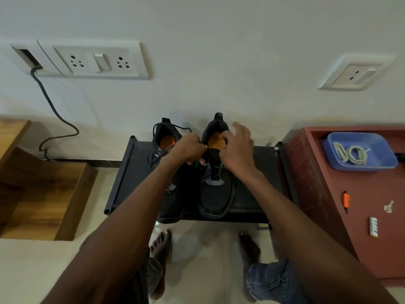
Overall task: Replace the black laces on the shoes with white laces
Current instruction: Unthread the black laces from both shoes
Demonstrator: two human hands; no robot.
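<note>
Two black shoes [211, 185] with orange insoles [215, 140] sit on a black rack [258, 194]; the left one carries black laces [156, 155]. To the right, a reddish-brown cabinet [324, 194] bears a blue tray [382, 150] of off-white, perhaps greyish, laces [350, 154], with an orange-and-black tool [345, 200] nearer. On the left stands a brown wood-grain box [43, 194]. The far wall [219, 62] is white, with white sockets [96, 61] and a dark grey cable [54, 113]. Blue jeans [269, 281] show below.
</note>
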